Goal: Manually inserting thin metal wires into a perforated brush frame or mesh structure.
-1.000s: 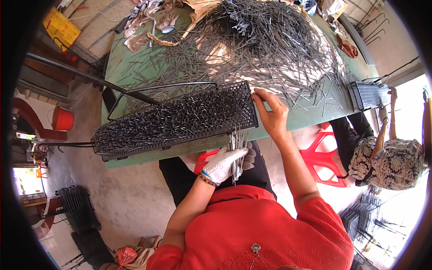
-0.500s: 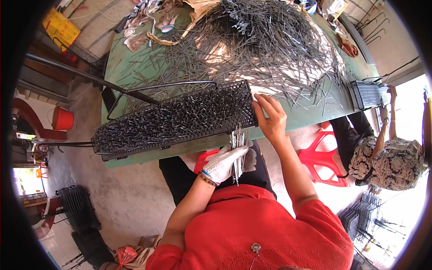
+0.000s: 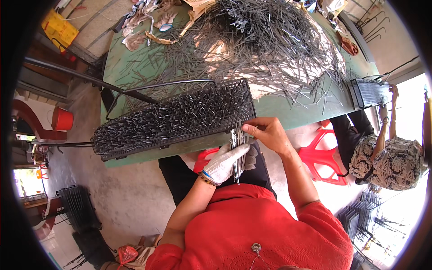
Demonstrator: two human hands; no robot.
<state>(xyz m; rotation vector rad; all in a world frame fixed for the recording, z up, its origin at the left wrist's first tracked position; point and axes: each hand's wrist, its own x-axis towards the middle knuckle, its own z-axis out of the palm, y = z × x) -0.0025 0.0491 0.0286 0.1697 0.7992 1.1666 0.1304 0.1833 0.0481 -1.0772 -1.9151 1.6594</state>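
My left hand (image 3: 225, 163), in a white glove, is closed round a bundle of thin metal strips (image 3: 236, 168) that stands roughly upright over my lap. Just above it, my bare right hand (image 3: 271, 136) has thumb and forefinger brought together beside the bundle's upper ends. Whatever lies in that pinch is too small to make out. The fingertips are close to the right front corner of a long black perforated metal rack (image 3: 253, 105). Many dark metal strips (image 3: 171, 117) are packed on end in the rack, their tips showing.
A big heap of loose strips (image 3: 270, 36) covers the far part of the green table (image 3: 288, 118). Black bars (image 3: 112, 85) reach over the rack's left part. At right, a co-worker in a patterned top (image 3: 387, 162) handles another rack (image 3: 366, 94); a red stool (image 3: 321, 157) is nearer.
My right hand has come down and left from the rack's right end to the top of the bundle, its fingers closing. My left hand and the bundle have hardly moved.
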